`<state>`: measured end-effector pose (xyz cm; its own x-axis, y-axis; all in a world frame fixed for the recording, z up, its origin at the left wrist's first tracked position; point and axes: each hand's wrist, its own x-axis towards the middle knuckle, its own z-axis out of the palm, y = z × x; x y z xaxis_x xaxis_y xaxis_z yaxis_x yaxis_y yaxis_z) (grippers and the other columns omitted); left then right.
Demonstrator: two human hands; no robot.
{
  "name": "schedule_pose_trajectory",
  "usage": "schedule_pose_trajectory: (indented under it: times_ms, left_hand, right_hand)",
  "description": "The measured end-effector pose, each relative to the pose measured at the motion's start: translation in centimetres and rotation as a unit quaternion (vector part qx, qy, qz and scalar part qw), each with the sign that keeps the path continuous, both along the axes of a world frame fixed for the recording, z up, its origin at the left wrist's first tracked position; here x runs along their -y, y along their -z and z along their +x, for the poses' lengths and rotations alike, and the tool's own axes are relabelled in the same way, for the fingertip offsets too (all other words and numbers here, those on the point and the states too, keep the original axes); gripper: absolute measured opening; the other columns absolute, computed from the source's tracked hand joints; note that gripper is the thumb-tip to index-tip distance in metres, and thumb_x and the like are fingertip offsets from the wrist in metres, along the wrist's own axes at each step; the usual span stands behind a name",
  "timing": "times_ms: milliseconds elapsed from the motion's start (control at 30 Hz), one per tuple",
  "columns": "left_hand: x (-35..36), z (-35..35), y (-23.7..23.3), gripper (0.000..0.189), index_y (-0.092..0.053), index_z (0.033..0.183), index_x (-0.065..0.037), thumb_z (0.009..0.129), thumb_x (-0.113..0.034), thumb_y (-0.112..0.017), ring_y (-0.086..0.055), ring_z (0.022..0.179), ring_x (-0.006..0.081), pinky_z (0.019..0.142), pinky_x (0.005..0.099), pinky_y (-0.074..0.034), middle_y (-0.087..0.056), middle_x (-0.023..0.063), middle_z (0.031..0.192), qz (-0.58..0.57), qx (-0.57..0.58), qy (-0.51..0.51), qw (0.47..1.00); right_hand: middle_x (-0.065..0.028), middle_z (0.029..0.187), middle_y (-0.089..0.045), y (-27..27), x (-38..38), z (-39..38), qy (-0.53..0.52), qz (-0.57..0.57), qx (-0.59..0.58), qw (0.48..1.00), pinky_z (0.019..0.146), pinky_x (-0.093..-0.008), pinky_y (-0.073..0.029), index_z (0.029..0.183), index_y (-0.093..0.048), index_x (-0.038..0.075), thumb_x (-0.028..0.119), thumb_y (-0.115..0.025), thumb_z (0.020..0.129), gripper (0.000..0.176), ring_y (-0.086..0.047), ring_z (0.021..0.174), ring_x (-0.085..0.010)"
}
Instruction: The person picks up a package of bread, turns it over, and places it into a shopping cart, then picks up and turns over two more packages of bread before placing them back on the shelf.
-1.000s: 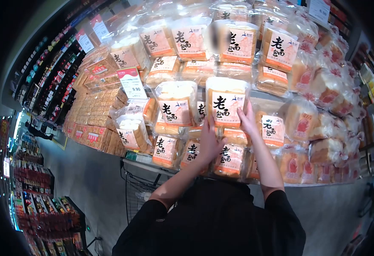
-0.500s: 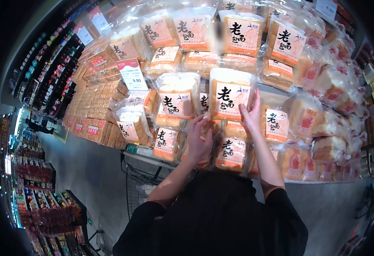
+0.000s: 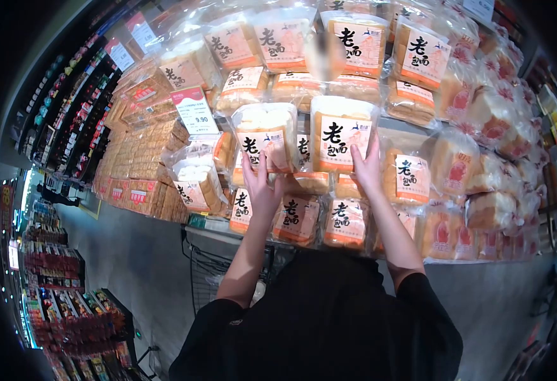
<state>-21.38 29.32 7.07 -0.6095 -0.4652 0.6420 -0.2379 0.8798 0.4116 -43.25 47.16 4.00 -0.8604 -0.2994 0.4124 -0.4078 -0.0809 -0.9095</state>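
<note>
Two clear bags of bread stand side by side near the middle of the counter (image 3: 213, 235), a little back from its front edge, labels facing the person. The right hand (image 3: 367, 170) grasps the right-hand bread bag (image 3: 343, 134) at its lower right side, thumb across the front of the label and fingers along the side; how far they reach behind is hidden. The left hand (image 3: 264, 190) is open, fingers spread and pointing up against the lower front of the left-hand bread bag (image 3: 264, 136) — touching it, not closed round it.

Between the hands and the front edge lies a row of similar packs, among them one (image 3: 296, 219) just right of the left wrist and another (image 3: 346, 222) left of the right forearm. More labelled packs (image 3: 283, 44) fill the counter towards its back edge. A price card (image 3: 194, 113) reading 9.90 stands left of the left-hand bread bag, and a smaller bag (image 3: 197, 190) leans near the front left corner, beside stacked brown packs (image 3: 140, 149). Loaves with red print (image 3: 457, 166) crowd the right side, down to the front right corner. A wire cart (image 3: 205, 279) shows below the front edge, towards the left.
</note>
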Motion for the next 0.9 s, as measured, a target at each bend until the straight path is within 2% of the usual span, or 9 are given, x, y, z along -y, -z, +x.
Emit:
schedule_pose_trajectory:
  times_ms: [167,267,567,667,767,800,900]
  left_hand:
    - [0.4,-0.1,-0.4,0.086,-0.031,0.152,-0.003,0.077,-0.006,-0.073,-0.024,0.141,0.0507,0.113,0.0497,-0.029,-0.016,0.0375,0.152,-0.018,0.017,0.028,0.999]
    - [0.7,0.3,0.1,0.086,-0.031,0.152,-0.004,0.077,-0.005,-0.073,-0.023,0.142,0.0509,0.114,0.0498,-0.029,-0.015,0.0379,0.152,0.004,0.012,0.042,0.999]
    - [0.8,2.4,-0.4,0.089,-0.028,0.153,-0.004,0.075,-0.002,-0.071,-0.022,0.143,0.0513,0.114,0.0503,-0.028,-0.012,0.0374,0.154,0.011,0.015,0.059,0.998]
    - [1.1,3.3,0.0,0.086,-0.030,0.152,-0.004,0.076,-0.003,-0.071,-0.022,0.143,0.0498,0.114,0.0500,-0.029,-0.014,0.0351,0.155,0.008,0.016,0.053,0.998]
    - [1.6,5.3,0.0,0.082,-0.033,0.150,-0.003,0.078,-0.003,-0.070,-0.021,0.145,0.0462,0.114,0.0492,-0.029,-0.016,0.0305,0.157,0.027,0.006,0.045,0.999]
    - [2.0,6.3,0.2,0.070,-0.040,0.145,-0.002,0.081,-0.002,-0.069,-0.035,0.139,0.0405,0.108,0.0456,-0.038,-0.034,0.0240,0.151,-0.012,-0.028,0.020,0.999]
    - [3.2,11.2,0.8,0.048,-0.053,0.131,0.001,0.085,-0.001,-0.066,-0.055,0.118,0.0311,0.097,0.0386,-0.047,-0.054,0.0184,0.132,0.087,-0.097,0.015,0.991]
  right_hand:
    - [-0.0273,0.146,-0.039,0.1,0.1,0.0,0.017,0.016,-0.008,1.000,0.113,-0.0401,-0.031,0.151,-0.020,-0.003,0.025,-0.068,0.091,0.082,-0.040,0.136,-0.0343]
    - [-0.0282,0.149,-0.035,0.2,-0.2,-0.2,0.012,0.039,0.005,0.999,0.114,-0.0402,-0.030,0.152,-0.017,-0.004,0.028,-0.068,0.091,0.085,-0.037,0.139,-0.0350]
    - [-0.0288,0.153,-0.028,0.4,-1.2,1.0,0.016,0.008,-0.001,1.000,0.117,-0.0420,-0.025,0.152,-0.014,-0.004,0.029,-0.066,0.093,0.085,-0.029,0.143,-0.0352]
    - [-0.0256,0.149,-0.034,0.3,-1.3,2.1,0.045,-0.057,0.039,0.997,0.115,-0.0415,-0.028,0.150,-0.022,-0.003,0.024,-0.064,0.095,0.074,-0.034,0.140,-0.0327]
    - [-0.0220,0.140,-0.043,-2.5,-2.5,5.1,0.127,-0.068,-0.016,0.989,0.113,-0.0407,-0.033,0.145,-0.029,-0.001,0.015,-0.060,0.096,0.060,-0.042,0.132,-0.0301]
    - [-0.0164,0.127,-0.053,-3.0,-2.2,6.5,0.187,-0.079,-0.054,0.978,0.104,-0.0385,-0.041,0.130,-0.045,0.000,0.008,-0.057,0.095,0.037,-0.052,0.117,-0.0256]
    - [-0.0135,0.111,-0.062,-3.2,-2.8,12.0,0.052,-0.034,-0.046,0.997,0.091,-0.0364,-0.047,0.105,-0.058,-0.001,0.004,-0.060,0.092,0.014,-0.059,0.103,-0.0235]
